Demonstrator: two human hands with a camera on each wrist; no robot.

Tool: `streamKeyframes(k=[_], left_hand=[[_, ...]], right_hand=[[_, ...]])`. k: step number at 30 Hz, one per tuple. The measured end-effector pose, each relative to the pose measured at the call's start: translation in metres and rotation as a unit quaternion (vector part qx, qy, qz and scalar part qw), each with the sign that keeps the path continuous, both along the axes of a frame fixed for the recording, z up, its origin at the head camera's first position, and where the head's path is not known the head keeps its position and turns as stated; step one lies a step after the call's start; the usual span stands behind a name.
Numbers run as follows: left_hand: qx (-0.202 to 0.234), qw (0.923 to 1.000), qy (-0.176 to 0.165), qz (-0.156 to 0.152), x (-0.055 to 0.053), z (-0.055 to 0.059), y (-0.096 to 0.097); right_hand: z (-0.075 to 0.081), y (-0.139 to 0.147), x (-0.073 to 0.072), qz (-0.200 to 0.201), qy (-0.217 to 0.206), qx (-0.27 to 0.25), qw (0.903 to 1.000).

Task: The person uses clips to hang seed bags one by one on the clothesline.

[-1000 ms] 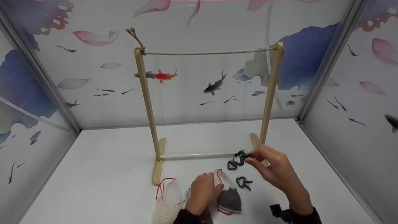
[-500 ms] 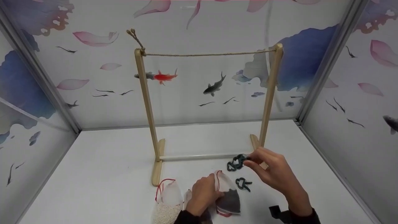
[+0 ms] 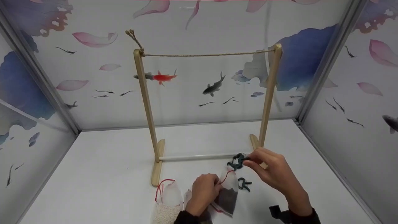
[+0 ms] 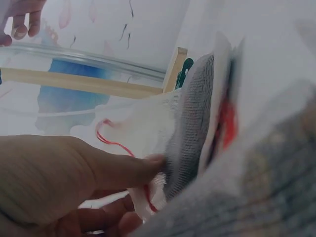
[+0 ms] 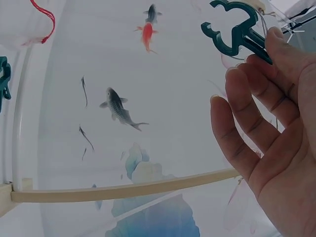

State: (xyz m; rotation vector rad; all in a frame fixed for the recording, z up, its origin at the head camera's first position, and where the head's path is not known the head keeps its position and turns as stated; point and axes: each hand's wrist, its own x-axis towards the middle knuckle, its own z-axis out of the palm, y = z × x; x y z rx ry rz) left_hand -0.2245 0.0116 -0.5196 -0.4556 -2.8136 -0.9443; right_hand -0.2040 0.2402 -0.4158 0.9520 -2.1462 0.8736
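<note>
- Firstly, head view, left side: we note that the left hand pinches the dark-filled mesh bag, which leans at a tilt above or on the white table; contact at its lower edge we cannot tell.
- Head view, right side: we see the right hand gripping a green clip by its handles. The bag's upper end sits close to this clip; whether they touch we cannot tell.
- Head view, surroundings: we locate a loose clip just to the right of the bag and a bag of pale grains left of the left hand. Behind stands a wooden rack with a cord strung across its top.
- Left wrist view: we observe the thumb on the dark-filled bag and fingers beneath, with a red drawstring alongside. Blurred mesh fills the lower right foreground.
- Right wrist view: we find the green clip pinched between thumb and index finger, its curved ends apart. The other fingers are loosely bent. Another clip shows at the left edge.
</note>
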Motion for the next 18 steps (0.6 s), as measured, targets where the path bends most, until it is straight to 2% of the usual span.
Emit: streamKeyframes(k=[6,10,13,18], left_hand=[[0.035,0.9993,0.002,-0.013,-0.002,0.005,0.003],[0.043,0.9989,0.005,-0.019,-0.002,0.011,0.002],[0.049,0.9982,0.028,-0.023,-0.002,0.014,0.000],[0.063,0.9947,0.073,-0.035,-0.001,0.020,-0.005]], right_hand=[[0.001,0.001,0.001,-0.008,-0.024,0.013,0.9996],[0.002,0.002,0.002,-0.006,-0.027,0.015,0.9995],[0.002,0.003,0.002,0.001,-0.022,0.012,0.9997],[0.001,0.003,-0.001,0.016,0.012,-0.003,0.9998]])
